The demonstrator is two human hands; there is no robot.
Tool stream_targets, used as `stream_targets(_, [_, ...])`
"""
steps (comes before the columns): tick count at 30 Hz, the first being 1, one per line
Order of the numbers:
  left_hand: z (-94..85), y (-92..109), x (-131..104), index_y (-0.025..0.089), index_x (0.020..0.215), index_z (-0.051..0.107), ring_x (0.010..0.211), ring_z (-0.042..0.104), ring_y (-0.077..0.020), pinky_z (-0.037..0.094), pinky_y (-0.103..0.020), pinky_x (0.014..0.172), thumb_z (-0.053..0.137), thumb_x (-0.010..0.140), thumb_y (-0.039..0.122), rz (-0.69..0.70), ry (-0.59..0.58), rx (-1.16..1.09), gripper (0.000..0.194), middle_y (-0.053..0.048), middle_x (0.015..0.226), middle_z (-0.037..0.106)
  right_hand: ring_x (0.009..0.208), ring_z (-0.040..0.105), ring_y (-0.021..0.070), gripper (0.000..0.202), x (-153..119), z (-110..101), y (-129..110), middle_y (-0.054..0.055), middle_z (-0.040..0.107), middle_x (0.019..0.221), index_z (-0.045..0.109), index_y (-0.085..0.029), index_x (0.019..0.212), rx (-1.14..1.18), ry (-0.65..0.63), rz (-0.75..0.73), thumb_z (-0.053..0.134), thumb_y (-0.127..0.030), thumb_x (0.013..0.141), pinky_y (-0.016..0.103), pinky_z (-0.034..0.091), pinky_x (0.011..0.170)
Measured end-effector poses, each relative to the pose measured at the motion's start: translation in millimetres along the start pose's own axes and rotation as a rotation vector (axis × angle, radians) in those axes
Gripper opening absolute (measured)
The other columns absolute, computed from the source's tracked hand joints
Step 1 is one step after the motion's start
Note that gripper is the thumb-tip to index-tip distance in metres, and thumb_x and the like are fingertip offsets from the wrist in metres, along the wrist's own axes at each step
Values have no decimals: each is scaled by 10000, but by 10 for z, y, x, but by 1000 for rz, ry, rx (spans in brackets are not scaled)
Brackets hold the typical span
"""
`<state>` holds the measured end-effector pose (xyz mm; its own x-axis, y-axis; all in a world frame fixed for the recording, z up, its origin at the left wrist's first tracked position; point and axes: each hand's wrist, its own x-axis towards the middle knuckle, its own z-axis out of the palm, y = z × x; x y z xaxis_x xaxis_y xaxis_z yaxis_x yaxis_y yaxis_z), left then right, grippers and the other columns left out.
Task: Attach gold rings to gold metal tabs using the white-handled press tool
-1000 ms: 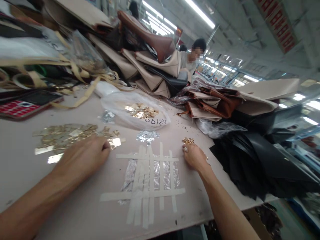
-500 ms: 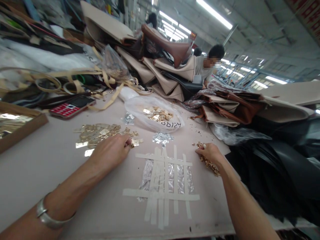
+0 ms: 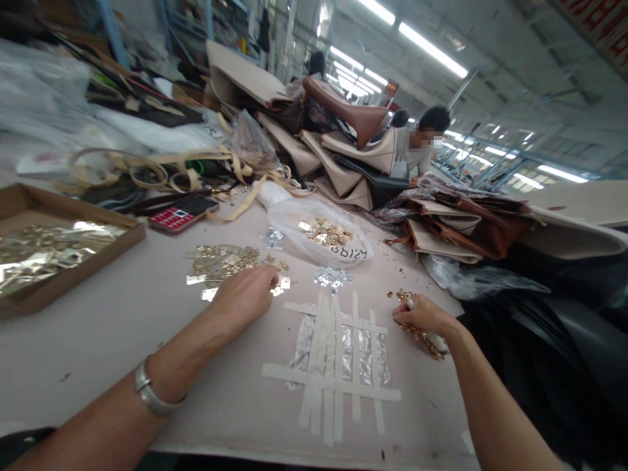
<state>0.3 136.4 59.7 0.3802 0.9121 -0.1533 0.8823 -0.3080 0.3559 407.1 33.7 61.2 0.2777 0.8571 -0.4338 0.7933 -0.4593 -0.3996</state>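
Note:
My left hand [image 3: 250, 291] rests by a spread of flat gold plates [image 3: 223, 261], its fingers curled together; what they hold, if anything, is hidden. My right hand [image 3: 424, 315] is at a small heap of gold fittings [image 3: 434, 347], fingertips pressed together at its left edge, the thing between them too small to name. Between the hands lies a clear plastic sheet [image 3: 347, 353] under crossed strips of pale tape [image 3: 338, 386]. Just beyond it are small silver pieces [image 3: 333, 278] and an open plastic bag [image 3: 360, 252] with gold pieces inside.
On the left are a cardboard box [image 3: 122, 245] of gold plates and a red-and-black phone [image 3: 181, 214]. Beige and brown bag parts [image 3: 338, 157] are piled at the back, with black material [image 3: 530, 366] on the right. A person [image 3: 417, 147] is beyond the pile.
The view has swung left, so the table items appear farther right and more of the box shows. Both hands remain by the same gold heaps.

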Motion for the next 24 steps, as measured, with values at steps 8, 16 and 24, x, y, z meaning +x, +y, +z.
stream_targets(8, [-73,56,7,163,1156,641,1027,660,-213,564,-425,903,635,970,381,-33,-98,33,286,-74,1149,666,661,614,167,204,3,29,1,29,713,677,754,-149,763,-11,13,-11,756,-298,624,254,457,615])
stream_targets(16, [-54,69,40,172,1215,619,1067,649,-226,566,-437,914,633,971,378,-43,-98,11,320,-88,1219,641,605,561,149,177,13,8,10,14,672,620,748,-155,710,-14,-13,-53,720,-318,646,256,417,572])
stream_targets(24, [-21,54,-113,181,879,703,937,655,-205,516,-370,882,678,878,227,59,-25,-222,52,-36,949,709,532,486,126,269,-39,-69,10,4,617,587,691,-164,720,22,-72,-78,647,-429,718,250,396,518])
